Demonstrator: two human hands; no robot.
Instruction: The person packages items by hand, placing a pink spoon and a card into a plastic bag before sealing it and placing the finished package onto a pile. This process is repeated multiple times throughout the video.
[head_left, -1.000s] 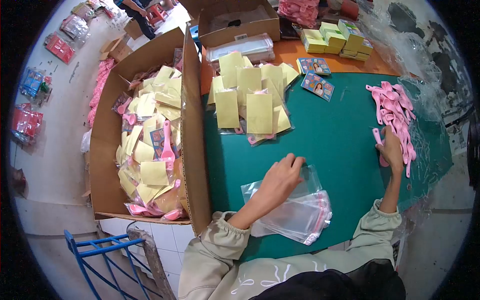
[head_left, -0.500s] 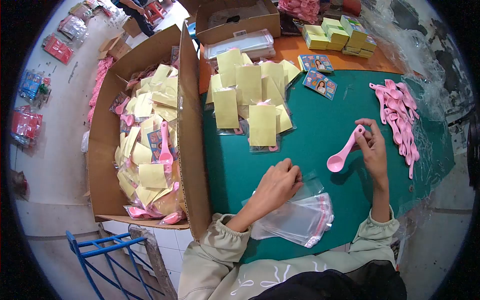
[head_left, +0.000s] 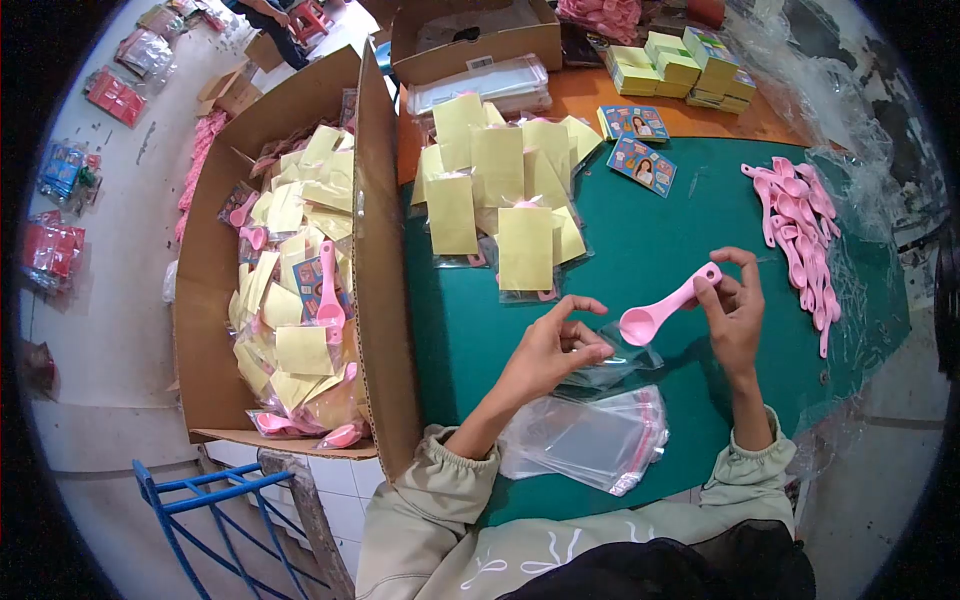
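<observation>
My right hand (head_left: 735, 310) pinches a pink measuring spoon (head_left: 672, 304) by the end of its handle, with the bowl pointing left. Between the thumb and fingers of my left hand (head_left: 560, 350) is a clear plastic bag (head_left: 615, 362); its index finger is raised. The spoon's bowl is right beside this bag's upper edge. Below both hands lies a fanned stack of clear bags (head_left: 590, 440) on the green table surface (head_left: 480, 350). A heap of pink spoons (head_left: 800, 235) rests to the right of my right hand.
An open cardboard box (head_left: 388, 300) on the left holds many packed spoons with cards. Filled bags with yellowish card backs (head_left: 497, 165) lie at the table's far side, near printed cards (head_left: 642, 166) and card stacks (head_left: 680, 65). A blue metal rack (head_left: 215, 500) stands lower left.
My left hand has lifted a clear bag off the stack and its fingers have spread somewhat. The right hand has brought the spoon left, closer to that bag.
</observation>
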